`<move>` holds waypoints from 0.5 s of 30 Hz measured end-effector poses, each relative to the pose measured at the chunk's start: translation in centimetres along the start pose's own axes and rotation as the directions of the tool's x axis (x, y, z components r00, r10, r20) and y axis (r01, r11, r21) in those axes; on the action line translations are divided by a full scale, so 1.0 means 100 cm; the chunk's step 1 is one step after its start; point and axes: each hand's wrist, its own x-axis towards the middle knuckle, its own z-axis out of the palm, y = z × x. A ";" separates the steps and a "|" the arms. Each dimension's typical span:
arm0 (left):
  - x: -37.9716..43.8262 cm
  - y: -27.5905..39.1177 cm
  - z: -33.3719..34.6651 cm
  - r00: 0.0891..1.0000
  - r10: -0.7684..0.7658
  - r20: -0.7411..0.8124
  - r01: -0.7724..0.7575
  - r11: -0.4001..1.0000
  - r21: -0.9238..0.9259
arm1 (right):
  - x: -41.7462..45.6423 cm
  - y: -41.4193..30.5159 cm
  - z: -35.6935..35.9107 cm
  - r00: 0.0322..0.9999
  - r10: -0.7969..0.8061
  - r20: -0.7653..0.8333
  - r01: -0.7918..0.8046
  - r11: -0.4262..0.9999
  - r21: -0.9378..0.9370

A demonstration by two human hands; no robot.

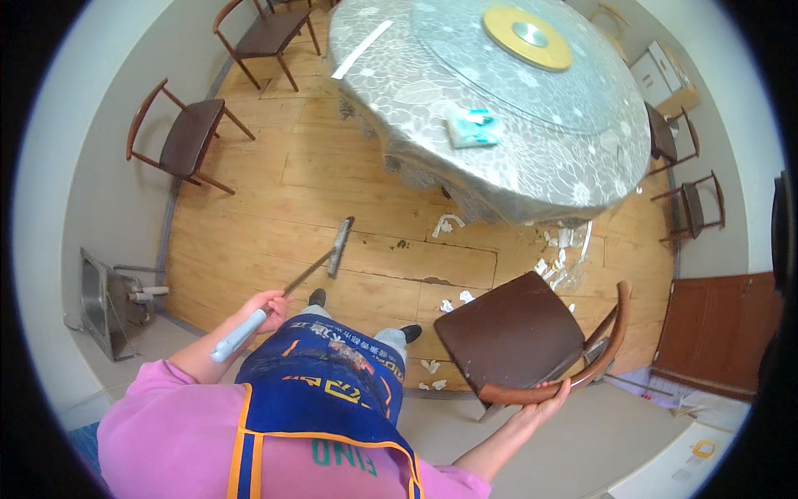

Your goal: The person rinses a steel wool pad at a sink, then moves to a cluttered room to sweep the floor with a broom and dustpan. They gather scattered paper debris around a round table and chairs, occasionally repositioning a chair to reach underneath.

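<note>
My left hand is closed around the handle of a broom, near its light-blue grip. The narrow broom head is by the wooden floor, ahead of my left foot. My right hand holds the curved wooden backrest of a chair with a dark brown seat. Crumpled white tissues lie on the floor near that chair. More paper scraps and clear plastic lie between the chair and the round table.
A round table with a patterned cloth, glass turntable and tissue pack stands ahead. Chairs stand along the left wall, others on the right. A metal sink is at left, a brown wooden cabinet at right.
</note>
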 end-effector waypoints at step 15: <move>-0.022 0.162 -0.134 0.971 0.193 -0.142 -0.218 0.957 -0.190 | -0.158 0.156 0.138 0.932 0.173 0.319 -0.155 0.985 -0.079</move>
